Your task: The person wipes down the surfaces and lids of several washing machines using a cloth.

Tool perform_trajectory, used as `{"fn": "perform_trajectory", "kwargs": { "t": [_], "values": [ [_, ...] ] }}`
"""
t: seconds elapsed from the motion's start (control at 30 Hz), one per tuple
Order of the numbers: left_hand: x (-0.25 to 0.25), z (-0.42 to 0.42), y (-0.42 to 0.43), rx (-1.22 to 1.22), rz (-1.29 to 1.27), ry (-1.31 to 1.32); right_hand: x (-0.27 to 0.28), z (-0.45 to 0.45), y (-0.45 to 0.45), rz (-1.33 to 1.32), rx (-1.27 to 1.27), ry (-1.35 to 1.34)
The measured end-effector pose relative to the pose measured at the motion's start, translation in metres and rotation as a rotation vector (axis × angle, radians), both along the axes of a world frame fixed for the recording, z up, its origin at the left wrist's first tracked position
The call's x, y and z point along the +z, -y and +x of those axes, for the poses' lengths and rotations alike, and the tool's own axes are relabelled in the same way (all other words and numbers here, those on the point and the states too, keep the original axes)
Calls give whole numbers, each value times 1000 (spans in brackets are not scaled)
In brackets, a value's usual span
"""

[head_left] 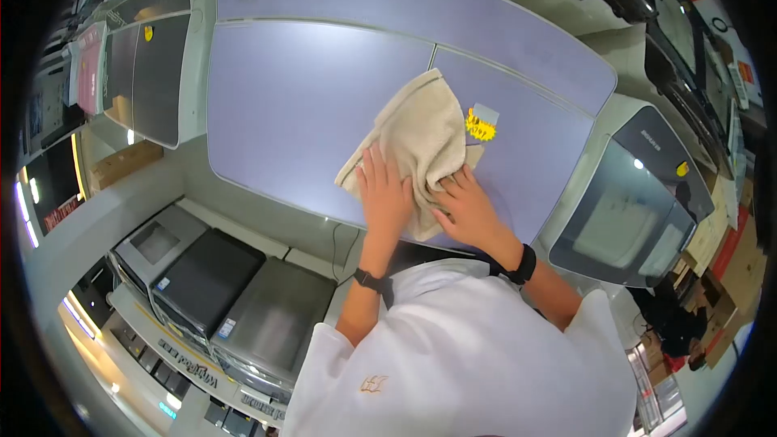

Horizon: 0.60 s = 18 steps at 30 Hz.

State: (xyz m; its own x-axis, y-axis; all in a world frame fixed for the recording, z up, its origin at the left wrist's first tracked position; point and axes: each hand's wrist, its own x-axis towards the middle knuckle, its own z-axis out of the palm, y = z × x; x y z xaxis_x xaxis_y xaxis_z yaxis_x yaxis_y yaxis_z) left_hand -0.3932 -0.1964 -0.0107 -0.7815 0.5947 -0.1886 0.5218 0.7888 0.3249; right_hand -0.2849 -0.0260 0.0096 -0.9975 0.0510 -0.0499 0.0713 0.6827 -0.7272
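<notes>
A beige cloth (421,125) lies crumpled on the lavender lid panels of a twin-tub washing machine (299,97). Flat on the cloth's left part rests my left hand (384,190), its fingers stretched out and pointing away from me. My right hand (469,206) is at the cloth's near right edge, fingers bent over the bunched folds and thumb toward the middle. The fabric is gathered between both hands. Just beyond the right hand, a yellow starburst price tag (481,125) sits on the right lid, close to the cloth's edge.
Other washing machines flank this one: a dark-lidded one (146,65) at left and another (627,194) at right. Several grey and black machines (271,311) stand in a row at lower left. A person in dark clothes (676,316) is at far right, near cardboard boxes (720,311).
</notes>
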Motion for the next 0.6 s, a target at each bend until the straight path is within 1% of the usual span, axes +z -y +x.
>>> {"fn": "perform_trajectory", "kwargs": {
  "t": [0.07, 0.13, 0.2, 0.23, 0.33, 0.43, 0.53, 0.6],
  "values": [
    [-1, 12, 12, -35, -9, -3, 6, 18, 6, -21, 23, 58],
    [-2, 27, 16, -21, -17, 11, 5, 32, 9, -5, 49, 86],
    [-3, 21, 19, -46, -27, -12, 6, 31, 22, -4, 42, 82],
    [-5, 18, 19, -23, 62, 51, 6, 32, 25, -3, 18, 76],
    [-6, 12, 23, -43, 20, 199, 4, 26, 32, 12, -62, 43],
    [-12, 6, 37, -225, 107, 121, 7, 21, 48, 22, -103, 50],
    [-16, 3, 37, -284, 114, 76, -1, 16, 57, 89, -118, 10],
    [-27, -1, 42, -346, 266, -27, -12, 16, 74, 165, -153, -46]
  ]
}}
